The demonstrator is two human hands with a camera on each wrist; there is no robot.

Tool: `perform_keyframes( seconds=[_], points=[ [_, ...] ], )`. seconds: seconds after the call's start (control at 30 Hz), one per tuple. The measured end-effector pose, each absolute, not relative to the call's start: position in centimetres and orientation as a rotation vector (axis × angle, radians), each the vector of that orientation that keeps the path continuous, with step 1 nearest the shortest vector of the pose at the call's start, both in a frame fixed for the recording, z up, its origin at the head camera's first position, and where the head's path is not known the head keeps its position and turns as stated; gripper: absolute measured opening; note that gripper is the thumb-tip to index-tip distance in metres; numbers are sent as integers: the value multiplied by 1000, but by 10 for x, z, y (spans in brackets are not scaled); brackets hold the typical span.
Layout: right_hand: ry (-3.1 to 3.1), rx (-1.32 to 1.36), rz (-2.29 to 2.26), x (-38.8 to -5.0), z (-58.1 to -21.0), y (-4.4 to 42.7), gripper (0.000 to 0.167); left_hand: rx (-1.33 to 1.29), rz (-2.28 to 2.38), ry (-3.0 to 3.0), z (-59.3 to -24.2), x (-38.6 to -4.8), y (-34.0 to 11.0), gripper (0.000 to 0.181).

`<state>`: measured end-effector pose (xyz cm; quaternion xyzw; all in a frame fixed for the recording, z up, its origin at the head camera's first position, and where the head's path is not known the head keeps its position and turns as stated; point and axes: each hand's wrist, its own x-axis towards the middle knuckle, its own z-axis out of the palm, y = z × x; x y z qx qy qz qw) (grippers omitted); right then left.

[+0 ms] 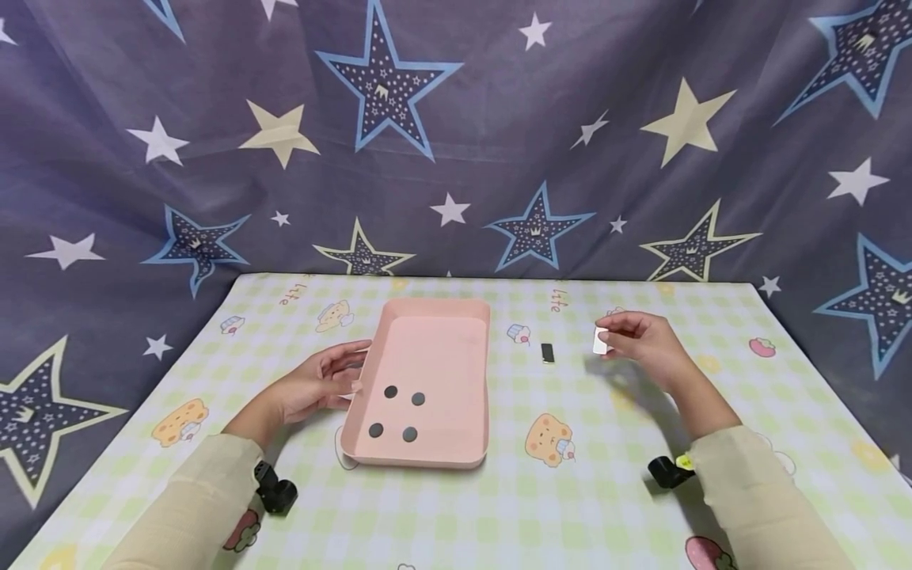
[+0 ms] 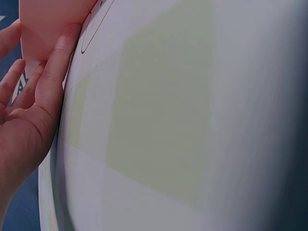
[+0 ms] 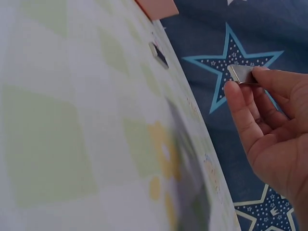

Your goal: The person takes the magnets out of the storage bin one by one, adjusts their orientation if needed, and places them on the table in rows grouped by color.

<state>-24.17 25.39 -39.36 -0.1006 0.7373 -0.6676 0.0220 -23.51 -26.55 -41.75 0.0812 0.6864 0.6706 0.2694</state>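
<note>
A pink tray stands on the table left of centre, holding several dark round discs, one disc among them. My left hand touches the tray's left side with relaxed fingers; the left wrist view shows this hand against the pink wall. Over the table's right part, my right hand pinches a small flat rectangular piece between thumb and fingers. In the right wrist view the piece looks shiny, held at the fingertips of the hand.
A small black rectangular piece lies between the tray and my right hand. The table has a green-and-white checked cloth with cartoon prints. Behind it hangs a dark curtain with stars. A black device is at each wrist.
</note>
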Motion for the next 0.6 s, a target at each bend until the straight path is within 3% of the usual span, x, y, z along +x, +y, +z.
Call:
perform_keyframes(
  seconds=[0.37,0.6],
  points=[
    [2409,-212,-1850,-250,-402,267,36,201,1812,1860,-417,-235,-265,75],
    [2466,-166,-1727,-253,-409,272,36,216,1807,1856,-417,-235,-265,73]
  ],
)
